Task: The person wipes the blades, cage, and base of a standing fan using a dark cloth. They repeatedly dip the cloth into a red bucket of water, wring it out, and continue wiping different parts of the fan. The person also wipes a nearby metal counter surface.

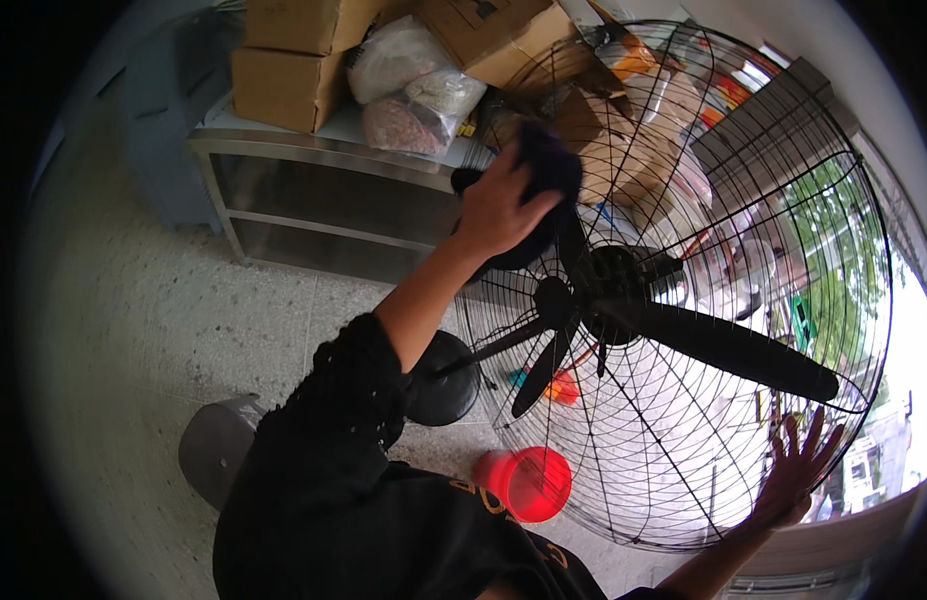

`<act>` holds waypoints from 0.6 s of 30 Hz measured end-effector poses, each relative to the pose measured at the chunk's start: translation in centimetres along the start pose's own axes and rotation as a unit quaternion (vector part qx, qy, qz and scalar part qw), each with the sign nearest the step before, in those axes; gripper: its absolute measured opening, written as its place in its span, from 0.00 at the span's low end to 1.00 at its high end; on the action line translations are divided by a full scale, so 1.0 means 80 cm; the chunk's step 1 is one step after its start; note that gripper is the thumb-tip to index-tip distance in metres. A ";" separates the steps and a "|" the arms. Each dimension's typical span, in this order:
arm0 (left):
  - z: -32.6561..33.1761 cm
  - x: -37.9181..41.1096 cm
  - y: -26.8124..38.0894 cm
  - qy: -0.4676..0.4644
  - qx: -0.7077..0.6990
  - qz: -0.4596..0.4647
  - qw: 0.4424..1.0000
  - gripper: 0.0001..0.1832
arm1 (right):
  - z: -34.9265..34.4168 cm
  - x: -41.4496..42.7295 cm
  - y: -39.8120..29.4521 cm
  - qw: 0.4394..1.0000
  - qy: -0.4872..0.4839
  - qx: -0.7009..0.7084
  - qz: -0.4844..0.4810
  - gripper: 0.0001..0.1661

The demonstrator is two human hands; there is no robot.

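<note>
A large black pedestal fan stands before me; its round wire cage (703, 465) surrounds dark blades (722, 345) and a central hub (613, 292). My left hand (501, 202) grips a dark cloth (549, 169), pressed against or close to the upper left blade, which it mostly hides. Blur softens that hand and the cloth. Down at the cage's lower right rim, my right hand (797, 469) rests on the wires with its fingers spread. The fan's round black base (442, 379) shows on the floor beneath my left forearm.
Cardboard boxes (283, 90) and clear plastic bags (411, 90) crowd a metal shelf table (328, 154). A red bucket (538, 484) stands close to my body, and a grey bin (219, 450) is left of me. Behind the cage's right side is a bright opening to the outside.
</note>
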State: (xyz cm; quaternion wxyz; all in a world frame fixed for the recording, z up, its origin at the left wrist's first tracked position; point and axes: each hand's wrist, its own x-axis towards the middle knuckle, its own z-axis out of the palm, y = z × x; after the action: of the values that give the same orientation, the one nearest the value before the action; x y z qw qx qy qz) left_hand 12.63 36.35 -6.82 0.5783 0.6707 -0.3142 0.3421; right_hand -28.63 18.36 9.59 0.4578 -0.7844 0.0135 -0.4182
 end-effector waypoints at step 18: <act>0.051 -0.077 -0.125 -0.037 -0.069 -0.064 0.995 0.12 | 0.028 0.007 0.006 0.997 0.078 0.008 0.010 0.66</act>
State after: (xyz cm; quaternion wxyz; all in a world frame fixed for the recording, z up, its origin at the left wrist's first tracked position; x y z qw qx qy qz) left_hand 17.71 33.80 -17.92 0.6322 0.6598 -0.3146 0.2569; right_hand -26.57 19.40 9.09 0.4656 -0.7458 0.0531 -0.4734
